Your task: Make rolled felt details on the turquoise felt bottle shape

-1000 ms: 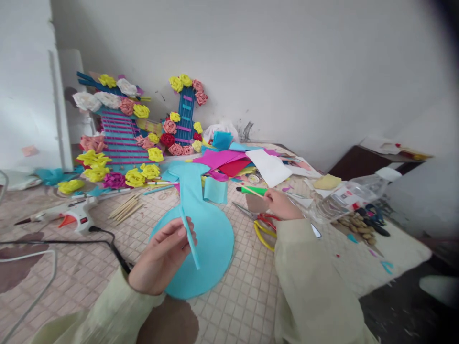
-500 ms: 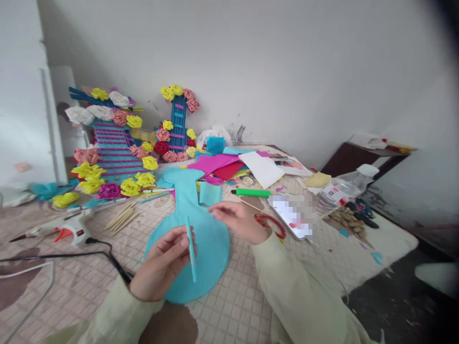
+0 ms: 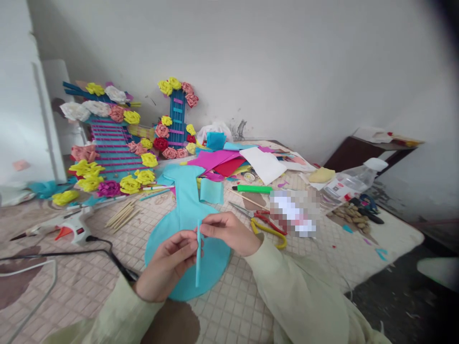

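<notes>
My left hand (image 3: 170,263) is closed on a thin light-blue paper-wrapped stick (image 3: 198,263), which stands nearly upright. The thumb and fingers of my right hand (image 3: 229,231) pinch near the top of the same stick. Beneath both hands lies a light-blue shape (image 3: 161,239) with a round base and a narrower neck reaching toward the wall. A small light-blue paper piece (image 3: 212,192) rests beside the neck, beyond my right hand.
A glue gun (image 3: 77,227) with its cord and some wooden sticks (image 3: 122,216) lie left. Scissors (image 3: 268,229), a green marker (image 3: 254,189), a blurred phone (image 3: 294,212) and a plastic bottle (image 3: 355,181) are right. Flower-decorated pieces (image 3: 114,153) stand at the wall.
My right hand has moved left and toward me onto the top of the stick. The stick is more upright, and the scissors show more fully.
</notes>
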{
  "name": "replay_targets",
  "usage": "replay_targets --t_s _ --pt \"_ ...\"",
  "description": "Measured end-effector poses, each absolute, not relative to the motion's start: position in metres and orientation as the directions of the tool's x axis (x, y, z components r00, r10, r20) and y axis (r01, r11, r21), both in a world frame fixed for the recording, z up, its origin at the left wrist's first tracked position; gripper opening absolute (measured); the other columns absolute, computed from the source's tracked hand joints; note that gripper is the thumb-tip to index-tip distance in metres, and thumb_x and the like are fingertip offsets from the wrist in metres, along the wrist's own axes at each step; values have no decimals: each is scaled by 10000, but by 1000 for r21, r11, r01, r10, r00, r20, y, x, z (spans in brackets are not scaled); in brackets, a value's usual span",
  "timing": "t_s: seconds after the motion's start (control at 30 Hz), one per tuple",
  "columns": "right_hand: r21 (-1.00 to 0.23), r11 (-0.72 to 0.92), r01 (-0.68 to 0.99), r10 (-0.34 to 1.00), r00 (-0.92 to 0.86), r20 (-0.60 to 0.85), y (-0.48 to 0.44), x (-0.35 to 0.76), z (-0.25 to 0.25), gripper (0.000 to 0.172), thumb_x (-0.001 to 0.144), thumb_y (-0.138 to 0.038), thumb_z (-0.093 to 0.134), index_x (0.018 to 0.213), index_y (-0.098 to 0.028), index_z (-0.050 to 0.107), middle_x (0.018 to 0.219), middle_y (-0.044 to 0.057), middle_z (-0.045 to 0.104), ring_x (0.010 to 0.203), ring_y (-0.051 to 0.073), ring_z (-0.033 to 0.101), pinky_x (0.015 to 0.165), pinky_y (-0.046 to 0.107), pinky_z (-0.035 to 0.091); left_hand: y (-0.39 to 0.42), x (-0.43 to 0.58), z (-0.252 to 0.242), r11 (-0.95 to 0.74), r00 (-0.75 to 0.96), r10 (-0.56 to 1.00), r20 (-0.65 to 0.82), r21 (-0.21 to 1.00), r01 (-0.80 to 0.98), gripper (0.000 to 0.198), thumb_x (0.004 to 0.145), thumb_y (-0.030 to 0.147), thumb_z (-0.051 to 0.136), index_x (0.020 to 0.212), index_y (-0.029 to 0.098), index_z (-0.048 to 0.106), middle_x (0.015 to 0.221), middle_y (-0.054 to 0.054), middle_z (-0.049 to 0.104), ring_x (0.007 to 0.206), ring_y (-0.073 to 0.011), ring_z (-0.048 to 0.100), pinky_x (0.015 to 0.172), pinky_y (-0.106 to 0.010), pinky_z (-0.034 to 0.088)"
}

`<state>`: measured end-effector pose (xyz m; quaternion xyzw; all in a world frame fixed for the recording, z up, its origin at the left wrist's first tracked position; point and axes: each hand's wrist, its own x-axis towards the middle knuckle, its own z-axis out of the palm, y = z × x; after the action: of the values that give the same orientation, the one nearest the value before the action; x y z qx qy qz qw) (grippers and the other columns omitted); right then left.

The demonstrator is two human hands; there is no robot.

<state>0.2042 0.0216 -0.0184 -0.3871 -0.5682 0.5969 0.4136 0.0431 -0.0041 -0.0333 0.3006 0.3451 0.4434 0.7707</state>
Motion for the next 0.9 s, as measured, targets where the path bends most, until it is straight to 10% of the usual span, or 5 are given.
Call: replay_targets --t_s 0.9 --pt "-996 85 -19 948 -307 87 23 205 -20 257 650 -378 677 718 -146 587 664 -15 531 630 100 498 582 223 397 -3 42 -43 -29 174 984 27 1000 12 141 661 260 651 781 191 627 724 -3 640 681 -132 597 631 -234 488"
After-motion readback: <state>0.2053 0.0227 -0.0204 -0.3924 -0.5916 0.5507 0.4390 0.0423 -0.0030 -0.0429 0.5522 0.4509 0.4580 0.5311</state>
